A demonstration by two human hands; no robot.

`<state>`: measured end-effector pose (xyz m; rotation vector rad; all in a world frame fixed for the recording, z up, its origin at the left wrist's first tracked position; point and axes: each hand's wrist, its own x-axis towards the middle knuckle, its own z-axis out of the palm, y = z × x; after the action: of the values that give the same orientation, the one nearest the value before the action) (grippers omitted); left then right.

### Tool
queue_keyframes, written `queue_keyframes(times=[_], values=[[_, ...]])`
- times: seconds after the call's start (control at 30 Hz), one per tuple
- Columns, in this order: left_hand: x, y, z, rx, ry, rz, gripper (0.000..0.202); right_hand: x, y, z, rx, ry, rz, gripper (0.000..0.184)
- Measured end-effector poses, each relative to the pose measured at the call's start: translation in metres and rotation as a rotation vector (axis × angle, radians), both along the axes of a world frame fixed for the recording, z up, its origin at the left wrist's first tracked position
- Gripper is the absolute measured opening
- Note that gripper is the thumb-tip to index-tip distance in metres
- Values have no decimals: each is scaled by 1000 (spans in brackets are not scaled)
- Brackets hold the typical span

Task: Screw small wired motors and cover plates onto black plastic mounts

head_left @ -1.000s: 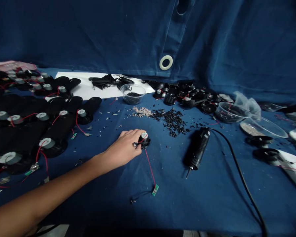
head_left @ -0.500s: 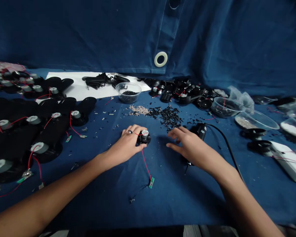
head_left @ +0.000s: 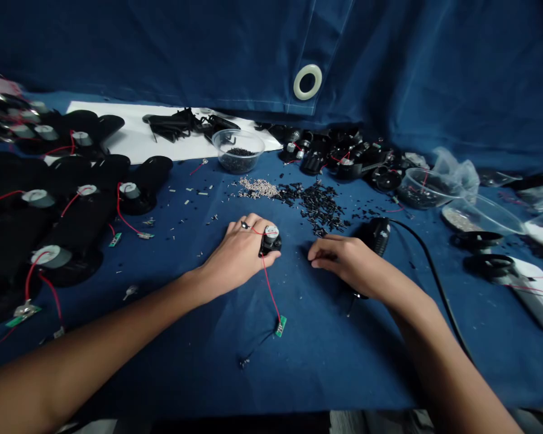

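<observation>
My left hand (head_left: 239,256) is closed around a small black housing with a silver motor (head_left: 271,232) on top, resting on the blue cloth. A red wire runs from it to a small green circuit board (head_left: 280,326) lying nearer me, and a dark wire trails on from the board. My right hand (head_left: 339,256) hovers to the right, thumb and fingertips pinched together; anything between them is too small to make out. Under and behind that hand lies a black corded electric screwdriver (head_left: 379,236). Just beyond are a pile of small black pieces (head_left: 321,205) and small silvery screws (head_left: 259,187).
Rows of black housings with motors (head_left: 52,256) fill the left side. A clear tub (head_left: 238,163) of dark bits stands at the back. Black parts (head_left: 344,150), more clear containers (head_left: 425,190) and a white casing (head_left: 536,289) lie rightward. A black cable (head_left: 434,283) curves along the right.
My right thumb and fingers have come together from a spread position. My left hand keeps its hold on the motor housing. The whole view has shifted slightly.
</observation>
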<state>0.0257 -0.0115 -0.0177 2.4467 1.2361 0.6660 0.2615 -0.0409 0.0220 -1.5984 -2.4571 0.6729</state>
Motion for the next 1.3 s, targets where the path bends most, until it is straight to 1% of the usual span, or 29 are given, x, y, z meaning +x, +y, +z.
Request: queue_keyframes(times=[0.1, 0.17, 0.3, 0.4, 0.53, 0.63, 0.7, 0.77, 0.83, 0.9, 1.0, 1.07, 1.2, 1.23, 1.3], values=[[-4, 2, -1, -37, -81, -84, 42, 3, -2, -3, 24, 16, -20, 10], [-7, 2, -2, -50, -91, -122, 44, 4, -3, -5, 28, 53, -49, 11], [-9, 1, -4, -31, -61, -143, 42, -4, -6, -6, 47, 131, -66, 10], [-9, 1, -5, -10, -53, -140, 42, -13, -11, -5, 48, 176, -12, 11], [-8, 0, -5, 2, -28, -145, 39, -19, -15, -8, 79, 152, 86, 15], [-9, -1, -3, -18, -25, -145, 40, -17, -14, -12, 130, 162, 73, 17], [-9, -1, -1, -29, -27, -148, 40, -15, -14, -13, 176, 131, 82, 17], [-11, -1, 0, -44, -24, -151, 40, -14, -13, -13, 204, 75, 132, 15], [-12, -1, 0, -65, -20, -163, 41, -15, -14, -12, 215, 32, 177, 16], [-14, -1, 0, -83, -24, -186, 44, -18, -15, -10, 239, 33, 184, 17], [-15, 0, 0, -64, -43, -236, 47, -26, -18, -7, 301, 144, 129, 13], [-15, 0, 1, -44, -46, -260, 47, -35, -19, -7, 300, 264, 78, 11], [-14, 1, 2, -64, -7, -257, 42, -49, -20, -15, 124, 529, -27, 16], [-13, 1, 2, -70, 6, -250, 42, -52, -19, -18, 85, 573, -52, 17], [-13, 2, 2, -71, 25, -241, 42, -55, -19, -22, 58, 603, -82, 18]])
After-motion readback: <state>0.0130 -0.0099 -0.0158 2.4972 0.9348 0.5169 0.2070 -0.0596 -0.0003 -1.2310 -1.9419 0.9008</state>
